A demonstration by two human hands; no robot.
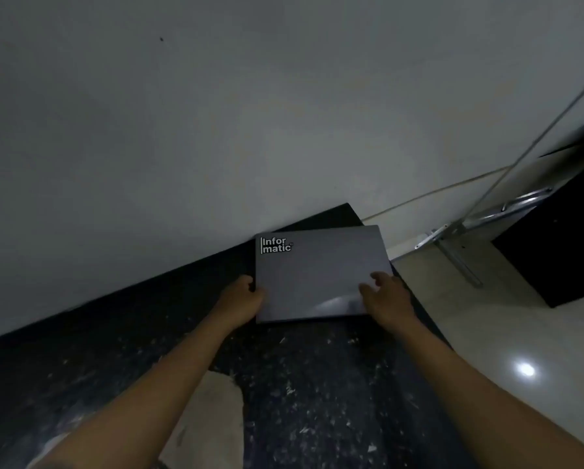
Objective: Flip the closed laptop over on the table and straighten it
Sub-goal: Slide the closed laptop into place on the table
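A closed grey laptop (pixel 317 269) lies flat near the far right corner of a dark speckled table (pixel 300 401), close to the wall. A white "Informatic" sticker sits at its far left corner, facing up. My left hand (pixel 243 301) grips the laptop's left edge, thumb on top. My right hand (pixel 385 296) rests on the near right corner, fingers spread over the lid and wrapped around the edge. The laptop sits slightly askew to the table's edges.
A grey wall (pixel 216 130) runs along the table's far side. Right of the table is pale tiled floor (pixel 487 333), a black cabinet (pixel 561 238), and a metal rail with a bracket (pixel 453 231). A pale worn patch (pixel 212 411) marks the tabletop between my forearms.
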